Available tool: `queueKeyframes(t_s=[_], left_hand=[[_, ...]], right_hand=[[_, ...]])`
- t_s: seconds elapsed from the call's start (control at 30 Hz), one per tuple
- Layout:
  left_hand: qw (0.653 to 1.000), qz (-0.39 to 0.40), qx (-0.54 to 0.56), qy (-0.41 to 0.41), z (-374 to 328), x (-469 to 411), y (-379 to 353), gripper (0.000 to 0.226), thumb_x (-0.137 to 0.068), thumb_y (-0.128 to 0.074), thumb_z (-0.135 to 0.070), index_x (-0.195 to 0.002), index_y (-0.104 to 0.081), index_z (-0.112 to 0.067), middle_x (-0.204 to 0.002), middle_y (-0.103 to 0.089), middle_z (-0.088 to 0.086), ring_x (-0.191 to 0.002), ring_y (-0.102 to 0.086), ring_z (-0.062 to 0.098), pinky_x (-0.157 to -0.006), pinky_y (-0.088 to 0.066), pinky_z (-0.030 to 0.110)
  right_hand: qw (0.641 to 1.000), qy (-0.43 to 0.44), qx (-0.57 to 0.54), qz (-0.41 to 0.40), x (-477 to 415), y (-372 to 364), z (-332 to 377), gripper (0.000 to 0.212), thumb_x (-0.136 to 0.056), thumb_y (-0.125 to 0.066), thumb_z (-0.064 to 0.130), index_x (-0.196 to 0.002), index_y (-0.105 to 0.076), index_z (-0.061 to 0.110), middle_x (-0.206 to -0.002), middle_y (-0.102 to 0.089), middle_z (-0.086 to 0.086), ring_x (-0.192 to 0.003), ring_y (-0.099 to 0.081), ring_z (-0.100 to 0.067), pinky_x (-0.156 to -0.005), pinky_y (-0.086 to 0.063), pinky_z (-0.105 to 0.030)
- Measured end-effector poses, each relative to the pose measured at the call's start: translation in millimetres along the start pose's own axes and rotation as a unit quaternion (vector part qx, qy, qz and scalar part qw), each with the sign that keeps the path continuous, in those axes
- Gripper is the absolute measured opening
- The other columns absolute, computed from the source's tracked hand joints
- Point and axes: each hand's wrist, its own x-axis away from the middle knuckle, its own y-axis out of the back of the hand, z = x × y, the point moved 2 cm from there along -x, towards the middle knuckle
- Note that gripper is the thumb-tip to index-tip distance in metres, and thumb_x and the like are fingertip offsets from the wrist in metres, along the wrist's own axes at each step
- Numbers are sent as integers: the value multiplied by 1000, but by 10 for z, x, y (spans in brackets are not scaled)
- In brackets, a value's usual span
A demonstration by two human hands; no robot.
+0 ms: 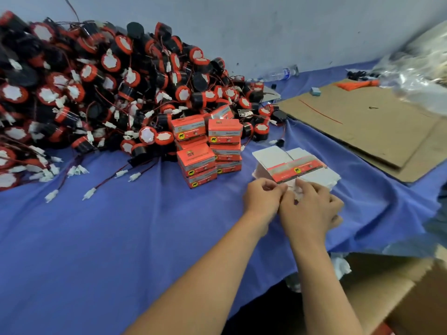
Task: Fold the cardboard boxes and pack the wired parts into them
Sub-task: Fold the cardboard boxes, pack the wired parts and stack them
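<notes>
Blue cloth under left hand and right hand pinching flat box

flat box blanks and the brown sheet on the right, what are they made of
The flat box blanks look like thin paperboard: orange print on one face, plain white on the other. The brown sheet looks like matte corrugated cardboard, unprinted; no fluting shows.
</notes>
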Motion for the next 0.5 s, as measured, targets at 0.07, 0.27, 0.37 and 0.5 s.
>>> queueKeyframes(t_s=[0.07,0.27,0.37,0.5], left_hand=[[999,14,38,-2,-19,12,20,13,-93,-73,-17,-82,-67,-15,-85,-72,11,-74,-63,18,-81,-58,40],[993,24,112,-33,-106,56,231,16,-99,-67,-11,-84,-67,-15,-69,-61,-1,-60,-55,8,-63,-54,20],[990,41,138,-11,-155,78,239,11,-100,-65,-10,-91,-70,-16,-75,-62,-1,-67,-57,9,-64,-54,18],[987,59,146,-9,-178,102,226,8,-102,-62,-11,-97,-68,-15,-82,-64,0,-74,-59,10,-67,-55,17]], right_hand=[[999,-3,-41,-22,-5,47,12,38,-96,-58,31,-134,-63,28,-146,-50,-4,-133,-31,-33,-103,-29,-49],[993,45,-90,-69,-14,221,79,56,-90,-67,32,-145,-54,26,-156,-42,-5,-146,-26,-31,-111,-29,-59],[996,43,-77,-22,-47,213,67,65,-90,-67,33,-151,-46,25,-162,-34,-5,-152,-18,-30,-116,-24,-57],[995,59,-76,2,-47,208,2,72,-89,-71,34,-154,-42,21,-161,-35,-9,-153,-18,-32,-120,-20,-52]])
